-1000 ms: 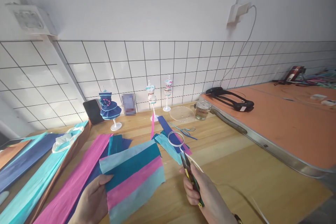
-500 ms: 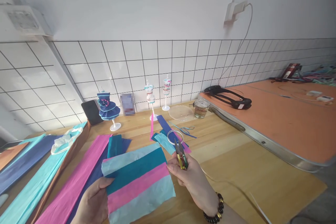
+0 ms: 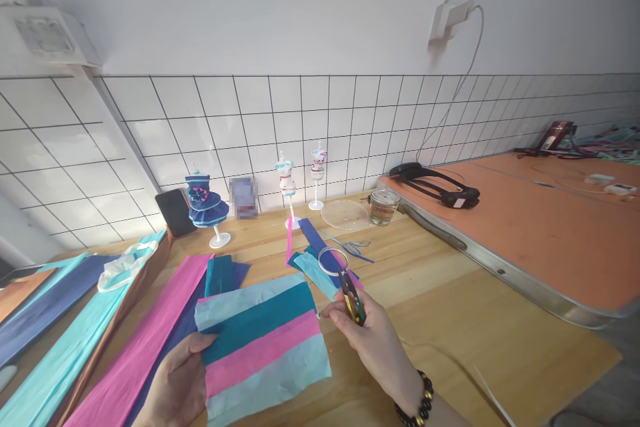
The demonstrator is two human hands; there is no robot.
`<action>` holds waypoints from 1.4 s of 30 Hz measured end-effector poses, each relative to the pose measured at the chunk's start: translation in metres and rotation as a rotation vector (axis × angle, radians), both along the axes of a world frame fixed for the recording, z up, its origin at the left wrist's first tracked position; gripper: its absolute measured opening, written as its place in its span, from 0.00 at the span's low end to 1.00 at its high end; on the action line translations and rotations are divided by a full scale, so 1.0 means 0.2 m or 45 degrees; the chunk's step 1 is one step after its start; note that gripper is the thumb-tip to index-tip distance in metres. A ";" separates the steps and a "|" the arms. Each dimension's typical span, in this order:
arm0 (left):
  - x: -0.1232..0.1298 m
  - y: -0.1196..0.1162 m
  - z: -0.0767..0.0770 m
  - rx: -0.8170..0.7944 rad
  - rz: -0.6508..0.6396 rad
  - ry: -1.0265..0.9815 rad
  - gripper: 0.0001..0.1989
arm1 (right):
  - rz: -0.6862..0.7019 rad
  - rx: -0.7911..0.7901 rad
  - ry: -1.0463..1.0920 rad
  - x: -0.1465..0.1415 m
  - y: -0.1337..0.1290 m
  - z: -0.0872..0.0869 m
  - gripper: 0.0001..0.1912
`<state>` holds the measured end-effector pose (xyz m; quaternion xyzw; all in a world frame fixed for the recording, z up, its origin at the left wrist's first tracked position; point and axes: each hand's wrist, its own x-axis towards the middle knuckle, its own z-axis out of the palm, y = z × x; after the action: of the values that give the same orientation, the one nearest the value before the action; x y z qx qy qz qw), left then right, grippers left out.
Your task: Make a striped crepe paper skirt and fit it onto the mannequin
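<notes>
My left hand (image 3: 176, 377) pinches the left edge of a striped piece of cloth (image 3: 260, 320) in pale blue, teal and pink, thumb on top. My right hand (image 3: 377, 340) is closed round a pair of thread snips (image 3: 352, 300), blades pointing up and away. Its fingertips are just off the cloth's right edge; whether they pinch a thread I cannot make out. Beyond the snips' tips lies a clear ring (image 3: 321, 263) on a heap of blue, teal and pink fabric strips (image 3: 313, 236).
Long pink fabric (image 3: 155, 320) and turquoise fabric (image 3: 75, 340) lie at left. Behind stand a mini dress form in a blue dress (image 3: 207, 207), two small dress forms (image 3: 287, 180), a phone (image 3: 176, 212) and a glass jar (image 3: 384, 207). An orange-topped table (image 3: 525, 233) adjoins at right.
My right hand has shifted a little right, away from the cloth's edge, with the snips still in it. The left hand and the cloth have barely moved.
</notes>
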<state>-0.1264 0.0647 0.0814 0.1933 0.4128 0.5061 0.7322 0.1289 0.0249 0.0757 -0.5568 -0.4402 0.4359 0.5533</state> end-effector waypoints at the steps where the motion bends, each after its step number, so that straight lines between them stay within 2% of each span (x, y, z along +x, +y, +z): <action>1: 0.00 0.00 0.00 0.003 -0.005 -0.025 0.19 | -0.001 -0.026 0.002 0.01 0.00 -0.01 0.14; 4: 0.01 -0.01 0.01 0.005 0.006 -0.089 0.18 | 0.050 -0.079 0.025 0.03 -0.02 -0.04 0.17; 10: 0.01 -0.01 0.04 0.002 0.093 -0.040 0.19 | 0.349 -0.126 0.298 0.01 -0.07 -0.08 0.25; 15: 0.01 0.00 0.02 0.012 0.088 -0.076 0.19 | 0.455 -0.072 0.421 -0.04 -0.09 -0.08 0.22; 19: 0.02 0.00 0.02 -0.013 0.070 -0.069 0.17 | 0.435 -0.077 0.342 -0.06 -0.10 -0.07 0.23; 22: 0.03 0.00 0.02 -0.056 -0.039 -0.101 0.13 | 0.394 -0.127 0.286 -0.08 -0.10 -0.04 0.24; 28: 0.02 0.00 0.02 -0.127 -0.173 -0.191 0.15 | 0.410 -0.150 0.244 -0.08 -0.10 -0.03 0.25; 37: 0.01 0.02 0.00 -0.055 -0.129 -0.202 0.14 | 0.399 -0.053 0.108 -0.07 -0.12 -0.04 0.24; 40: -0.01 0.03 -0.01 -0.079 -0.101 -0.201 0.12 | 0.421 -0.016 0.240 -0.06 -0.11 -0.07 0.24; 42: -0.02 0.03 -0.01 -0.069 -0.023 -0.174 0.13 | 0.387 -0.049 0.400 -0.04 -0.10 -0.11 0.23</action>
<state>-0.1303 0.0710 0.0795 0.1421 0.3735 0.5002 0.7682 0.1200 0.0045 0.0536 -0.4196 -0.4190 0.6042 0.5322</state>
